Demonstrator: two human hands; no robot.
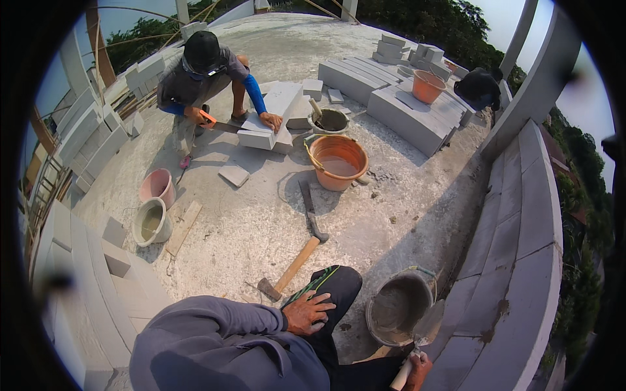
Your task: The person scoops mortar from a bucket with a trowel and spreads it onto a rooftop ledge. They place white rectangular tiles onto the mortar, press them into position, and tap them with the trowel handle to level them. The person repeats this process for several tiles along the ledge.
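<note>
My left hand (310, 314) lies open on my dark-trousered left knee. My right hand (416, 370) grips the pale handle of a trowel (430, 320), whose mortar-smeared blade is at the right rim of a grey bucket of mortar (398, 305). That bucket stands beside a wall of white blocks (515, 228) on my right. A wooden-handled hammer (297, 267) lies on the concrete in front of my knee, with a long dark metal tool (310, 208) lying beyond its upper end.
A co-worker (205, 72) saws a white block (257, 135). Orange (336, 173), pink (156, 186) and white buckets (150, 221) stand around the concrete floor (228, 254). Stacked blocks (398, 114) lie behind, blockwork (65, 274) at left. Another person (476, 88) crouches beside a column (535, 78).
</note>
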